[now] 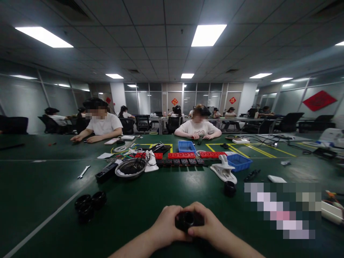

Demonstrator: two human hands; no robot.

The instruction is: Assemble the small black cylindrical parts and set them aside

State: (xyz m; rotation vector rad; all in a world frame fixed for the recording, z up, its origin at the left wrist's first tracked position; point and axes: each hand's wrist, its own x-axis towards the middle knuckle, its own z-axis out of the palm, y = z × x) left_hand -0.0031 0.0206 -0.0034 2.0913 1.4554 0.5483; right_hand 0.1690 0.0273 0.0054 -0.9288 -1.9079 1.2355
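Note:
Near the front edge of the green table, both my hands are wrapped round a black round part [182, 223] with a dark hole in its middle. My left hand [167, 224] grips its left side, fingers curled behind it. From the other side my right hand [208, 221] closes on it, the thumb lying across its front. The palms hide much of the part, so its exact kind does not show. A similar black ring-shaped part [230, 188] sits ahead to the right. Several more black ring-shaped parts [85, 207] stand in a cluster to the left.
Ahead lie a wrench [84, 172], a round metal dish [131, 174], red socket strips [181, 155], a white clip base [223, 170] and blue bins [239, 163]. Two people [198, 125] sit across the table. A blurred patch [285, 211] covers the right side.

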